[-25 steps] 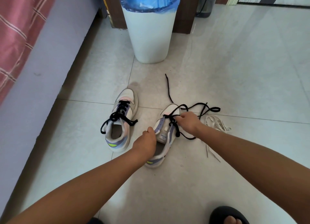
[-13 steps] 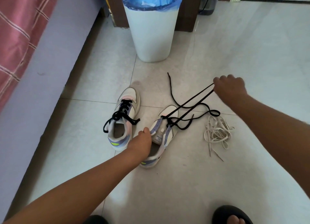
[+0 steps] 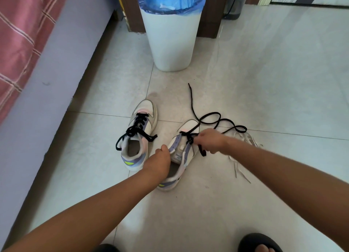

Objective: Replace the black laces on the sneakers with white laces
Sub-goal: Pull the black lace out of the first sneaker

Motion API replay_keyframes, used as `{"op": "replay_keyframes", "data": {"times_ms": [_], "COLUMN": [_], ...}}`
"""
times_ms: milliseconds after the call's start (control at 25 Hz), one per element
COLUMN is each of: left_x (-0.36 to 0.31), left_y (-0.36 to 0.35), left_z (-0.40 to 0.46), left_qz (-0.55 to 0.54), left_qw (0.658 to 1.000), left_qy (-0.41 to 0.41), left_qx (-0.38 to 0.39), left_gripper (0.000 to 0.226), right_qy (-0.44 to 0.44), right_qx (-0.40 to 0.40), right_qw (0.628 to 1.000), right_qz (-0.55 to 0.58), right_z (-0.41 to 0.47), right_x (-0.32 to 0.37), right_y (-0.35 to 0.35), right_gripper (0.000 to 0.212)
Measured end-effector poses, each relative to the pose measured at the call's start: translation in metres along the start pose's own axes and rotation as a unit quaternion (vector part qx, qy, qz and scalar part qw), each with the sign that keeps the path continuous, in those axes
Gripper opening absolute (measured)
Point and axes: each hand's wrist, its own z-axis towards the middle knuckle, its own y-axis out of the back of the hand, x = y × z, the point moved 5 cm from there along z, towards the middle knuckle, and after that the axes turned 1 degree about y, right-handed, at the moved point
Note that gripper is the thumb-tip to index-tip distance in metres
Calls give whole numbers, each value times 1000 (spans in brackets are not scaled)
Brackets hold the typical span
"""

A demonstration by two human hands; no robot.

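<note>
- Two sneakers on the tiled floor [image 3: 264,82], toes pointing at the bin: the left sneaker [image 3: 140,136], fully laced in black and untouched, and the right sneaker [image 3: 179,157], partly unlaced.
- One left hand [image 3: 160,162], fingers curled, gripping the right sneaker at the edge of its opening beside the tongue.
- One right hand [image 3: 208,140], fingers closed in a pinch on the black lace [image 3: 211,117] just over the right sneaker's lower eyelets; which crossing is held cannot be made out, the fingers cover it.
- Same black lace: only the eyelets nearest the toe are threaded; the freed length runs in loose loops on the floor beyond the toe, one end stretching towards the bin, a short end hanging below the right hand.
- One heap of white laces [image 3: 243,157], on the floor just right of the right sneaker, partly hidden behind the right forearm, two ends trailing towards the viewer.
- One white bin [image 3: 171,44] with a blue liner, upright, well beyond the sneakers.
- One bed edge [image 3: 37,82] along the left, with a red checked cover.
- One dark sandal [image 3: 258,242] on a foot, bottom right.
</note>
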Motion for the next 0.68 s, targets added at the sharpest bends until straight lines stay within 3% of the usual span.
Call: {"op": "replay_keyframes", "data": {"times_ms": [80, 160, 200, 280, 400, 520, 680], "left_x": [1, 1, 1, 1, 0, -1, -1], "left_y": [0, -1, -2, -1, 0, -1, 1], "left_z": [1, 2, 1, 1, 1, 0, -1], "left_qz": [2, 2, 3, -1, -4, -1, -5], "left_qw": [1000, 1000, 1000, 1000, 1000, 1000, 1000], "left_qy": [-2, -5, -6, -8, -7, -4, 3], "left_qx": [-8, -7, -5, -2, -6, -4, -6], "left_gripper": [26, 27, 27, 27, 27, 26, 28], "right_qy": [-7, 48, 52, 3, -76, -27, 45], "right_qx": [55, -2, -56, -116, -16, -36, -184], "right_qw": [970, 938, 943, 977, 997, 999, 980], "right_qz": [236, 343, 324, 181, 24, 18, -64], "right_z": [-2, 4, 6, 5, 5, 11, 21], "right_x": [29, 52, 52, 32, -10, -16, -1], "right_y": [15, 36, 42, 39, 0, -21, 31], "right_gripper": [23, 23, 22, 19, 32, 33, 29]}}
